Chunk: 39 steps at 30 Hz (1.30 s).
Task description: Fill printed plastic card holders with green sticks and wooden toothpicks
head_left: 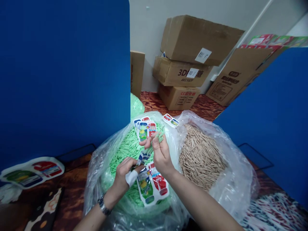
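Cardboard boxes stacked behind. My right hand pinches green sticks, near the printed packet my left hand grips.

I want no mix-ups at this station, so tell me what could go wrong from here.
The green sticks in the right hand could slip loose. With the brown sticks exposed in the open bag right beside the green pile, a stray one might land among the wrong color. The overlapping printed packets lie loose toward the pile's far side, so they could slide or get partly buried.
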### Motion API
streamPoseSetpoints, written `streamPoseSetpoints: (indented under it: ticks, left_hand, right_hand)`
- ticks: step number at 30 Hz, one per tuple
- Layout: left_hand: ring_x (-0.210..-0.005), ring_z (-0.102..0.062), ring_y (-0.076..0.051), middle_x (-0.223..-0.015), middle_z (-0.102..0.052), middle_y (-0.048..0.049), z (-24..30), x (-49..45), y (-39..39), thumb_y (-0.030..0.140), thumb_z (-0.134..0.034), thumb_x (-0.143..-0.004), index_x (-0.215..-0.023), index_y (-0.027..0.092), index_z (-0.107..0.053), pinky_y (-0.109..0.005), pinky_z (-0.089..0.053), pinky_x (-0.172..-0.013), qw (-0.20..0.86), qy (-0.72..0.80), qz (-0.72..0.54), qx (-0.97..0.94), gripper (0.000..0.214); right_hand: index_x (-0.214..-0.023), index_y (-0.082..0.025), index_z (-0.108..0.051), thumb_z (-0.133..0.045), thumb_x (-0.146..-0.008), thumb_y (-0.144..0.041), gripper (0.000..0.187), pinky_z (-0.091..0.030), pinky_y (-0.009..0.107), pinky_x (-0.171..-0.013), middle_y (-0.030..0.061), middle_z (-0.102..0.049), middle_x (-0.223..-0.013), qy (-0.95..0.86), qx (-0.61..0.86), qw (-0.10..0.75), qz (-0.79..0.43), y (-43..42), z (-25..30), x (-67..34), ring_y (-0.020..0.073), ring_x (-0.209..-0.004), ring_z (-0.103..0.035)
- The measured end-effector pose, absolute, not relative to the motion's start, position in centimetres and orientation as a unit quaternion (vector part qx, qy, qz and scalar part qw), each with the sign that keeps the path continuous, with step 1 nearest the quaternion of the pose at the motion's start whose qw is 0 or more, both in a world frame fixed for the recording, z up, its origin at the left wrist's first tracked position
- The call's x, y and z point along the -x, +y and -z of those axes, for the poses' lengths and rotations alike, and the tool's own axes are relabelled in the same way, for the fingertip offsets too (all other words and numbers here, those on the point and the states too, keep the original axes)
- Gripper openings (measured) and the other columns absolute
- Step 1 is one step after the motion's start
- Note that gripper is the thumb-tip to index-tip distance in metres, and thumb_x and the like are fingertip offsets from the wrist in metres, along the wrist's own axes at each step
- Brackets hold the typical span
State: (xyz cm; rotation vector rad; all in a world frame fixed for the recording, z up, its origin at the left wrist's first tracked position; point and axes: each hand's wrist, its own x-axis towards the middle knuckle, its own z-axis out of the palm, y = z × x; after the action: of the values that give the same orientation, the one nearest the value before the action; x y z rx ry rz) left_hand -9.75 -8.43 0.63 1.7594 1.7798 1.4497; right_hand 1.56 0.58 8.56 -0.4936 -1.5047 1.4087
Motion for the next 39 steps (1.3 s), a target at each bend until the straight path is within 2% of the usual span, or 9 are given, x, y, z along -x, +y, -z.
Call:
streamPoseSetpoints:
  ticks: [8, 12, 15, 20, 24, 30, 32, 35, 39]
  left_hand:
    - [-0.062, -0.052, -0.015, -0.066, -0.057, -0.0008, -1.0, 9.6, -8.1, 0.016, -0.063, -0.078, -0.070, 0.018, -0.057, -0.026, -0.039, -0.060, 0.124, 0.585, -0.529, -0.601, 0.010]
    - [-0.064, -0.054, -0.016, -0.070, -0.059, -0.0017, -1.1, 9.9, -8.0, 0.017, -0.063, -0.078, -0.074, 0.018, -0.060, -0.026, -0.041, -0.062, 0.144, 0.584, -0.543, -0.586, 0.006]
    - [-0.065, -0.055, -0.016, -0.071, -0.062, -0.0025, -1.1, 10.0, -8.0, 0.021, -0.065, -0.078, -0.076, 0.018, -0.063, -0.026, -0.042, -0.062, 0.178, 0.581, -0.548, -0.575, 0.004]
    - [-0.062, -0.055, -0.015, -0.068, -0.063, -0.0026, -0.5, 9.7, -7.9, 0.029, -0.067, -0.076, -0.072, 0.016, -0.065, -0.025, -0.043, -0.058, 0.256, 0.583, -0.574, -0.515, 0.013]
    - [-0.063, -0.057, -0.015, -0.071, -0.064, -0.0026, 0.2, 9.6, -7.5, 0.034, -0.066, -0.076, -0.084, 0.015, -0.062, -0.025, -0.046, -0.058, 0.327, 0.565, -0.637, -0.409, 0.021]
    - [-0.073, -0.060, -0.015, -0.080, -0.065, -0.0050, 0.6, 9.7, -7.1, 0.028, -0.067, -0.075, -0.061, 0.015, -0.055, -0.025, -0.048, -0.065, 0.283, 0.562, -0.684, -0.369, 0.023]
    - [-0.084, -0.061, -0.018, -0.095, -0.065, -0.0074, 0.5, 9.7, -6.9, 0.026, -0.071, -0.071, -0.076, 0.016, -0.060, -0.027, -0.050, -0.071, 0.296, 0.547, -0.690, -0.370, 0.016]
    - [-0.094, -0.062, -0.022, -0.108, -0.065, -0.0097, 0.4, 9.8, -6.3, 0.024, -0.075, -0.066, -0.106, 0.017, -0.058, -0.031, -0.051, -0.077, 0.346, 0.542, -0.671, -0.370, 0.044]
    - [-0.069, -0.063, -0.017, -0.079, -0.069, -0.0064, 0.6, 9.9, -5.3, 0.030, -0.071, -0.072, -0.084, 0.012, -0.063, -0.028, -0.051, -0.064, 0.370, 0.582, -0.621, -0.373, 0.023]
  right_hand:
    - [-0.097, -0.024, -0.053, -0.034, -0.096, -0.037, 0.023, -0.029, 0.042, -0.106, 0.0054, -0.062, -0.100, -0.713, 0.237, 0.454, -0.479, -0.3, -7.5, -1.9, 0.0196, -0.122, -0.043]
    - [-0.111, -0.026, -0.057, -0.041, -0.091, -0.046, 0.032, -0.018, 0.047, -0.112, 0.0059, -0.047, -0.133, -0.778, 0.220, 0.422, -0.411, 0.3, -6.7, -3.2, 0.0249, -0.132, -0.030]
    - [-0.130, -0.027, -0.045, -0.039, -0.090, -0.054, 0.049, -0.020, 0.045, -0.111, 0.0059, -0.042, -0.139, -0.753, 0.215, 0.414, -0.464, 2.0, -5.6, -4.1, 0.0246, -0.132, -0.032]
    - [-0.117, -0.026, -0.053, -0.052, -0.087, -0.046, 0.036, -0.043, 0.036, -0.092, 0.0046, -0.060, -0.111, -0.645, 0.263, 0.358, -0.622, 3.9, -3.1, -4.2, 0.0201, -0.103, -0.056]
    - [-0.094, -0.023, -0.056, -0.057, -0.085, -0.039, 0.018, -0.046, 0.027, -0.073, 0.0000, -0.060, -0.083, -0.597, 0.265, 0.424, -0.628, 3.6, -2.7, -4.3, 0.0148, -0.076, -0.057]
    - [-0.092, -0.023, -0.053, -0.057, -0.085, -0.034, 0.013, -0.046, 0.027, -0.073, -0.0006, -0.060, -0.083, -0.622, 0.271, 0.420, -0.603, 3.3, -2.9, -5.0, 0.0153, -0.078, -0.057]
    - [-0.092, -0.024, -0.053, -0.057, -0.085, -0.035, 0.013, -0.046, 0.028, -0.074, -0.0005, -0.060, -0.085, -0.626, 0.269, 0.414, -0.603, 3.3, -2.7, -5.0, 0.0159, -0.080, -0.057]
    - [-0.090, -0.024, -0.052, -0.056, -0.086, -0.035, 0.013, -0.046, 0.028, -0.073, -0.0006, -0.060, -0.084, -0.625, 0.269, 0.407, -0.609, 3.5, -2.5, -5.0, 0.0162, -0.080, -0.057]
    - [-0.089, -0.022, -0.053, -0.057, -0.085, -0.036, 0.015, -0.045, 0.026, -0.070, -0.0006, -0.059, -0.082, -0.642, 0.273, 0.392, -0.600, 3.8, -1.9, -4.7, 0.0154, -0.076, -0.056]
